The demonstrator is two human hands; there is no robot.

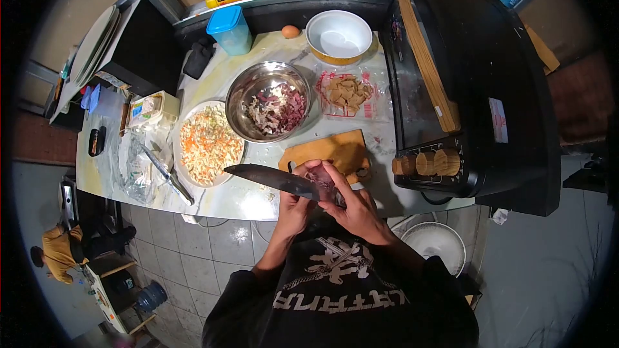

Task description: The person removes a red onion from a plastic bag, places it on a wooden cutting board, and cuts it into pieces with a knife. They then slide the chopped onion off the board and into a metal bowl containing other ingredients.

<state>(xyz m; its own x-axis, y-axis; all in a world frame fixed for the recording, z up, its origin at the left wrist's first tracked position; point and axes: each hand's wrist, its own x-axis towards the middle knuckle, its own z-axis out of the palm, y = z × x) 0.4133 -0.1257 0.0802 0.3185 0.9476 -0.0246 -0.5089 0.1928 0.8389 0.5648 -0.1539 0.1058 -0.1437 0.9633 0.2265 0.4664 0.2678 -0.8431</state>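
Both my hands meet over the front edge of the counter. A broad dark-bladed knife (274, 182) points left across the front of my left hand (294, 209); its handle is hidden at my right hand (354, 209), which is closed around it. A piece of raw reddish meat (322, 179) sits between the hands, behind the blade's heel. My left fingers are closed on this meat, and my right fingers touch it too. Just beyond lies a wooden cutting board (332, 149). A steel bowl (235, 100) holds chopped meat.
A plate (178, 145) of shredded vegetables and a second knife (169, 176) lie left. Behind stand a white bowl (338, 35), an egg (290, 31), a bag of brown pieces (348, 93) and a blue-lidded container (230, 29). A black oven (477, 90) borders the right. A person (61, 251) is far left.
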